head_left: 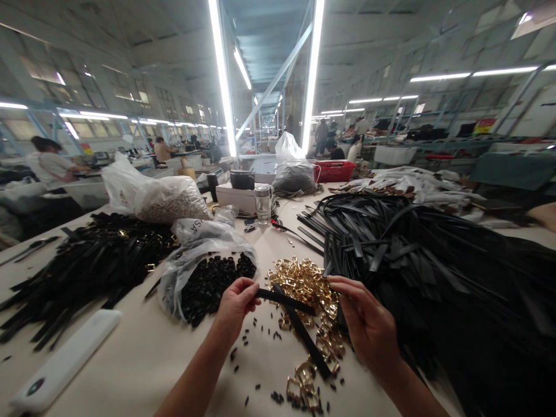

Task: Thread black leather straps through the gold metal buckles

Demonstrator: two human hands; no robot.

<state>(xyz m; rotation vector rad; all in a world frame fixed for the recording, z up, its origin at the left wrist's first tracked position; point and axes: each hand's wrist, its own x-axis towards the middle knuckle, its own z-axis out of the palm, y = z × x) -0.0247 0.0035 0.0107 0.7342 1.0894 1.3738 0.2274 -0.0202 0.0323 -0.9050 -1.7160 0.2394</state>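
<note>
My left hand [237, 304] pinches one end of a narrow black strap [286, 300] between thumb and fingers. The strap slants to the right over the heap of gold buckles [299, 278], and a second black length [309, 341] crosses beneath it, reaching down toward me. Whether both lengths are one strap I cannot tell. My right hand [369, 324] is closed at the right side of the buckles, beside the large pile of black straps [373, 237]; what its fingertips hold is too small to make out. Small black loops [206, 289] spill from a clear plastic bag [169, 289] left of my left hand.
Straps with buckles [87, 260] are heaped at the left, behind a white oblong device [69, 353]. Further back stand a filled plastic bag [169, 194], a glass jar [263, 205], a grey-filled bag [293, 174] and a red basket [334, 171]. Other people sit at distant workstations.
</note>
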